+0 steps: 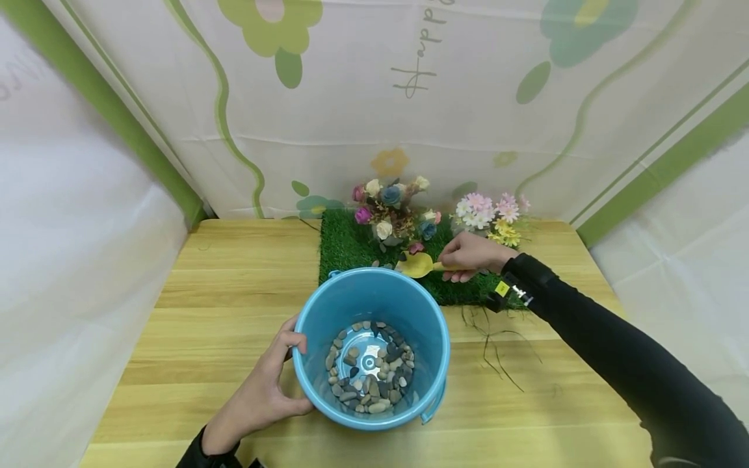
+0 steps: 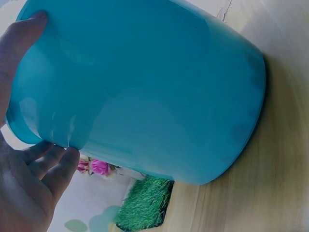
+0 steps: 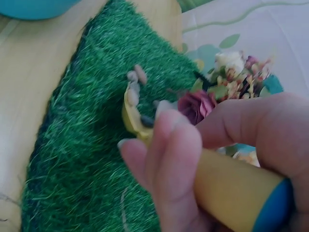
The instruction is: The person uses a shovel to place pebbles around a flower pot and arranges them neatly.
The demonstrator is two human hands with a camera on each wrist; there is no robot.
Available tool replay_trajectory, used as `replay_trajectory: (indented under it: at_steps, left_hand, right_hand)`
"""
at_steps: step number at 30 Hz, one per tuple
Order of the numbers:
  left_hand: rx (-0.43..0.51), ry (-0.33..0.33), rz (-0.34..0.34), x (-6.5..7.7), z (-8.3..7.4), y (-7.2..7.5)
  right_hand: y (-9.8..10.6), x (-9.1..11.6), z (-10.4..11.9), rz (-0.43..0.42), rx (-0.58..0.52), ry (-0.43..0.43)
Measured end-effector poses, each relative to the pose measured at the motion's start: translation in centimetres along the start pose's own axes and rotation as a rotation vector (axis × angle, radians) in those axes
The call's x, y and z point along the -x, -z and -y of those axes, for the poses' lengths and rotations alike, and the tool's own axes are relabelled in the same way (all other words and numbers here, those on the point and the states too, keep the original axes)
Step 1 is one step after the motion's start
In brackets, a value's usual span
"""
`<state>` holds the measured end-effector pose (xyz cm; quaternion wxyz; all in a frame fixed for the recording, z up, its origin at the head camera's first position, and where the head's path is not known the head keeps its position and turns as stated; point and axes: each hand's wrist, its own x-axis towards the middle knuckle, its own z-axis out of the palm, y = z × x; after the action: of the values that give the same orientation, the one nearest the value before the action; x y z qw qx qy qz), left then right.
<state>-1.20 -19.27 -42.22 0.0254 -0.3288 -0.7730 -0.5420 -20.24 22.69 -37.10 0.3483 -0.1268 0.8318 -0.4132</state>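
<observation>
A blue plastic bucket (image 1: 374,296) stands on the wooden table, with many grey and tan pebbles (image 1: 379,406) spread over its bottom. My left hand (image 1: 266,390) grips its left side, fingers hooked over the rim and thumb against the outer wall (image 2: 145,87). Beyond the bucket, my right hand (image 1: 471,255) holds a small yellow toy shovel (image 1: 417,265) by its handle. In the right wrist view the handle (image 3: 236,193) ends in a blue cap. The blade is low over the artificial turf (image 3: 96,140), with a few pebbles (image 3: 133,92) at its edge.
Bunches of artificial roses (image 1: 391,211) and pink, white and yellow flowers (image 1: 488,214) stand at the back of the turf mat. Thin dark strands (image 1: 497,348) lie on the table (image 1: 234,325) to the right. A printed curtain (image 1: 351,110) hangs behind.
</observation>
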Motion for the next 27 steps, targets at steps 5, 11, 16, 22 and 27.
replay_trajectory:
  at_steps: [5, 11, 16, 22, 27]
  left_hand:
    - [-0.004, 0.007, -0.003, 0.0, 0.0, 0.0]
    - [-0.005, 0.025, 0.002, 0.0, 0.0, 0.0]
    - [-0.011, 0.011, 0.000, 0.0, 0.0, 0.0]
    - [-0.014, 0.005, -0.003, -0.1, 0.0, 0.0]
    - [-0.003, 0.041, 0.016, 0.0, 0.0, 0.0]
  right_hand:
    - [-0.1, 0.3, 1.4, 0.001, -0.010, -0.026]
    - [-0.2, 0.9, 2.5, -0.028, 0.020, -0.053]
    - [0.3, 1.5, 2.1, -0.026, 0.033, -0.038]
    - [1.2, 3.2, 1.1, -0.024, 0.052, -0.005]
    - [2.2, 5.0, 0.7, -0.024, 0.067, 0.032]
